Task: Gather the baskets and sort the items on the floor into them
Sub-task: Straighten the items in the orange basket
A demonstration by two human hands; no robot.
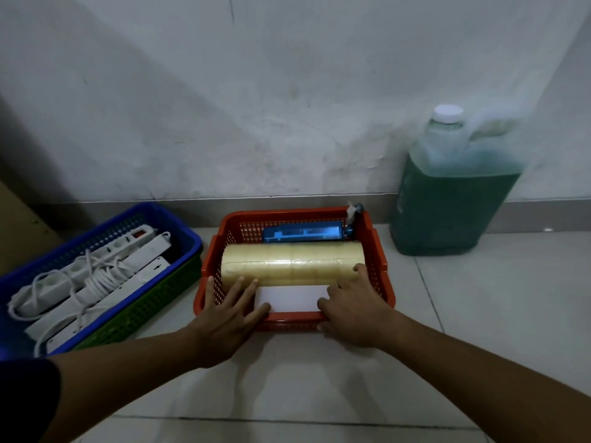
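A red basket point(380, 251) stands on the floor by the wall. Inside lie a long stack of clear tape rolls point(292, 262), a blue tape dispenser point(303, 233) behind it and a white box point(292, 297) in front. My left hand point(230, 314) rests over the basket's front left corner, fingers spread, touching the tape stack and the box. My right hand point(355, 310) grips the front right rim, thumb outside, fingers inside against the tape. At the left a blue basket point(188, 235) sits nested in a green basket point(153, 302) and holds white power strips point(96, 276) with coiled cords.
A large jug of green liquid point(447, 193) with a white cap stands against the wall right of the red basket. A brown cardboard surface point(19, 231) shows at the far left. Pale floor tiles point(319, 388) stretch toward me.
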